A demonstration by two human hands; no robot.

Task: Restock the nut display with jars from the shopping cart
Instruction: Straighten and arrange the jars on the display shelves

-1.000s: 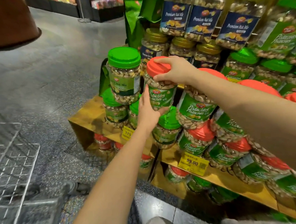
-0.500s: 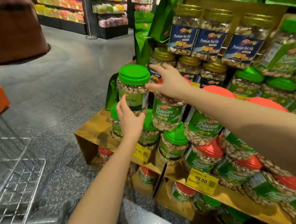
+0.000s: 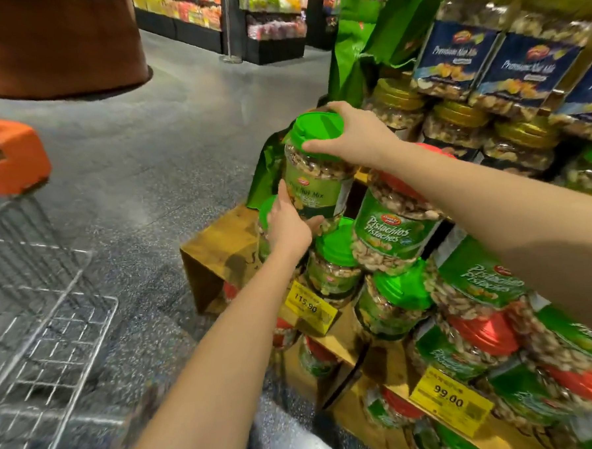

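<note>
A clear nut-mix jar [image 3: 314, 184] with a green lid stands on top of other green-lidded jars at the left end of the wooden display [image 3: 220, 249]. My right hand [image 3: 355, 138] grips its green lid from above. My left hand [image 3: 287, 224] holds the jar's lower side, thumb across the label. To its right sits a red-lidded pistachio jar [image 3: 394, 229], with my right forearm passing over it. The wire shopping cart [image 3: 35, 306] with an orange handle end is at the far left.
Stacked pistachio jars with red lids [image 3: 482, 331] fill the lower right shelves behind yellow price tags [image 3: 449, 400]. Gold-lidded premium nut mix jars [image 3: 460, 119] stand behind. A green bag [image 3: 350, 49] hangs beside the display. Grey floor lies between the cart and the display.
My right hand left the red-lidded pistachio jar and now grips the green lid of the nut-mix jar. My left hand moved from the pistachio jar to the nut-mix jar's side.
</note>
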